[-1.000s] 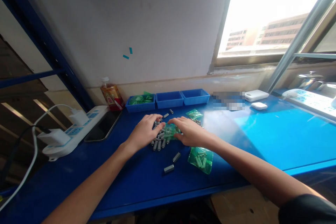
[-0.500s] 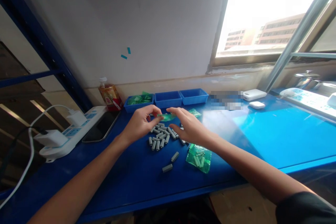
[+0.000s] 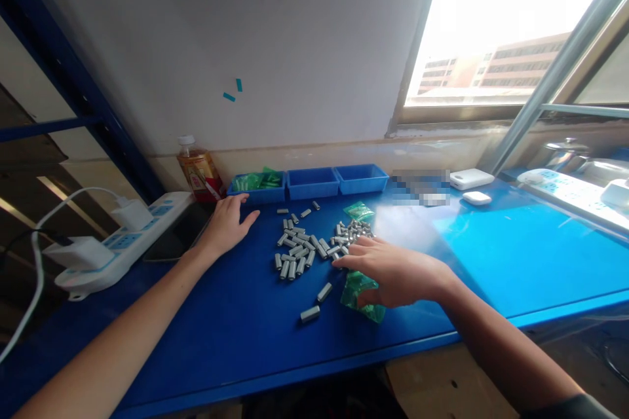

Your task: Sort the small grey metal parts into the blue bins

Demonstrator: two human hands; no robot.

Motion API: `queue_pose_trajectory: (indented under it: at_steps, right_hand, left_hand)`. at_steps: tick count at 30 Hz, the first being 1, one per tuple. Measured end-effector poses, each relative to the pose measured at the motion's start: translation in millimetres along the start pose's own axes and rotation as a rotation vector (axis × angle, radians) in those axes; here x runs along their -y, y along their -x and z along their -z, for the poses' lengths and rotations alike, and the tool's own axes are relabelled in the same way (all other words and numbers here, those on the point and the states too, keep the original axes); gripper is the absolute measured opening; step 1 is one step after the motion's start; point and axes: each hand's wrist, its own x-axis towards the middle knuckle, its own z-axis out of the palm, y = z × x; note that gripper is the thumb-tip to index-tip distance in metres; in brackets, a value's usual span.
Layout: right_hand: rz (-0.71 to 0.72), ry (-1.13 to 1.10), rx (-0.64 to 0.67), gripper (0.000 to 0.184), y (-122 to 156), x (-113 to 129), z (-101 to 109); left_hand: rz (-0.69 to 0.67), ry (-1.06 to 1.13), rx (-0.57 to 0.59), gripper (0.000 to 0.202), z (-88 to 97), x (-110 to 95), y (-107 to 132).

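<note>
left hand [image 3: 226, 226] open flat on table [image 3: 221, 330]; right hand [image 3: 393, 272] open, resting on green bag [image 3: 358, 293] beside metal cylinders [image 3: 299, 252].

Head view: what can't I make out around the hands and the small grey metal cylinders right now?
All in the head view.
Crinkled green plastic bag: mostly covered by the right hand; contents and grip unclear.
Flat black phone: partly hidden behind the left hand.
Pixelated patch on the blue tabletop: blurred out.
Amber plastic bottle: label too small to read.
</note>
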Motion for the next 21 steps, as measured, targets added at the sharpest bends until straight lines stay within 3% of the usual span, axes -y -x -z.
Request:
queue_pose_trajectory:
  at_steps: [3,6,9,11,13,16,17,19,21]
  right_hand:
    - [0.044,-0.053,-0.029,0.044,-7.1,7.3,0.9]
    - [0.047,-0.201,-0.126,0.025,-10.7,8.9,5.7]
    - [-0.012,-0.327,-0.382,0.011,-14.2,5.4,9.5]
    - [-0.045,-0.31,-0.64,0.008,-20.7,3.3,9.8]
    - [0.021,-0.204,-0.842,0.014,-31.3,3.7,7.4]
    - [0.278,0.073,-0.894,0.025,-49.5,10.0,-1.4]
    - [0.354,0.158,-0.866,0.026,-54.4,12.9,-5.1]
    - [0.452,0.258,-0.789,0.025,-61.2,17.1,-11.2]
    - [0.445,0.261,-0.747,0.023,-64.1,16.1,-12.8]
  left_hand:
    - [0.017,0.084,-0.021,0.047,-1.2,-19.1,6.3]
    - [-0.051,0.173,0.003,0.043,5.2,-43.3,4.9]
    - [-0.049,0.341,0.085,0.036,18.1,-69.1,8.3]
    - [0.021,0.551,0.211,0.04,27.7,-87.8,13.9]
    - [0.115,0.809,0.409,0.052,35.5,-106.9,21.3]
    - [0.233,1.114,0.626,0.058,41.2,-129.8,33.0]
    - [0.246,1.152,0.638,0.055,42.3,-134.1,35.8]
    - [0.235,1.102,0.545,0.045,45.9,-136.1,36.8]
    - [0.191,0.886,0.294,0.038,53.5,-128.8,27.8]
